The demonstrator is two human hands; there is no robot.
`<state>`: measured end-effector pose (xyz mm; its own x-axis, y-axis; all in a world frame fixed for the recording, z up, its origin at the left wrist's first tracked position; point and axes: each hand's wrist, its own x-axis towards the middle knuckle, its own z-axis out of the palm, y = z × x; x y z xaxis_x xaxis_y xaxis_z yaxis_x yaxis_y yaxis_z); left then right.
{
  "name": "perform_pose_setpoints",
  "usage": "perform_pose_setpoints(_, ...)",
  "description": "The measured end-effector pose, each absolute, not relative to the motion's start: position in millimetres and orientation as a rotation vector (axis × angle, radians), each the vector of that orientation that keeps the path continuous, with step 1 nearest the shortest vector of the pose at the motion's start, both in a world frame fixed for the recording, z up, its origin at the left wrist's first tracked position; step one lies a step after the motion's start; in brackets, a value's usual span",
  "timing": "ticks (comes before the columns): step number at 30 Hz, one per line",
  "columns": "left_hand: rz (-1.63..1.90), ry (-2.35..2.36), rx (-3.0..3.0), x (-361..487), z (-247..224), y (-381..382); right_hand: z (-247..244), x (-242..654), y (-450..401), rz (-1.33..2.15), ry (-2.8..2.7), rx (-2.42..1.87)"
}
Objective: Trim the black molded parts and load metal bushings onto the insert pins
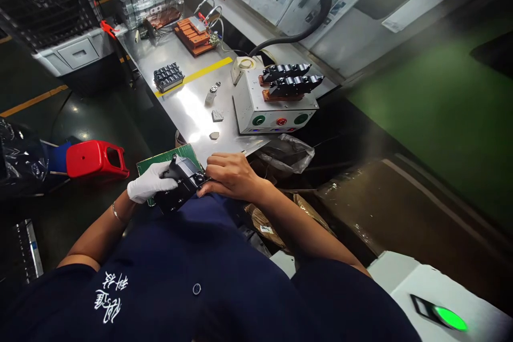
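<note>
Left hand: gloved, holding the black part
Right hand: bare, pinching its right end
Black part: between shirt and counter
Progress: handling seems unfinished; whether black pieces on the white box are done, cannot tell

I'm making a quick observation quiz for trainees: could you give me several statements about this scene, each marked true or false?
1. The left hand and right hand both touch the black part. True.
2. Both hands are gloved. False: only the left wears a white glove; the right is bare.
3. The white box stands on the table. True.
4. All its buttons are red. False: one red button sits between two green buttons.
5. The red stool is left of the table in the picture. True.
</note>
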<state>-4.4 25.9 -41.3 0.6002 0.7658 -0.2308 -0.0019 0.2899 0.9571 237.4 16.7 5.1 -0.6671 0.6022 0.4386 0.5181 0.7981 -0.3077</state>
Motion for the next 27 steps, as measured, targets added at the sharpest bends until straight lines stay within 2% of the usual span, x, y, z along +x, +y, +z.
perform_pose_setpoints(3,0.579,0.806,1.171,-5.3,-42.6,24.8,1.7,237.5,15.8,0.379,-2.447,-0.856)
perform_pose_setpoints(9,0.511,0.821,1.198,-9.3,-34.7,24.2,-8.2,250.2,14.1,1.219,-2.297,-0.724)
perform_pose_setpoints(11,0.495,0.803,1.23,-10.2,-28.3,28.0,-7.2,250.8,13.7,1.374,-2.088,-0.799)
perform_pose_setpoints(14,0.414,0.81,1.357,-9.1,-21.2,37.1,-6.4,240.7,13.6,1.421,-1.899,-1.038)
perform_pose_setpoints(16,0.491,0.932,1.457,-6.0,-22.2,42.5,-12.7,230.3,14.2,1.407,-1.842,-1.174)
perform_pose_setpoints(19,1.031,1.362,1.343,3.1,-33.1,44.5,-34.0,217.3,15.7,1.278,-1.512,-1.368)
perform_pose_setpoints(21,1.325,1.537,0.952,12.1,-41.8,41.4,-49.1,210.3,15.1,1.175,-1.256,-1.421)
perform_pose_setpoints(24,1.193,1.265,0.33,29.1,-46.4,33.5,-60.9,198.2,9.4,1.116,-1.152,-1.419)
perform_pose_setpoints(27,1.098,0.954,-0.034,43.8,-35.7,27.9,-60.7,188.5,3.1,1.155,-1.251,-1.339)
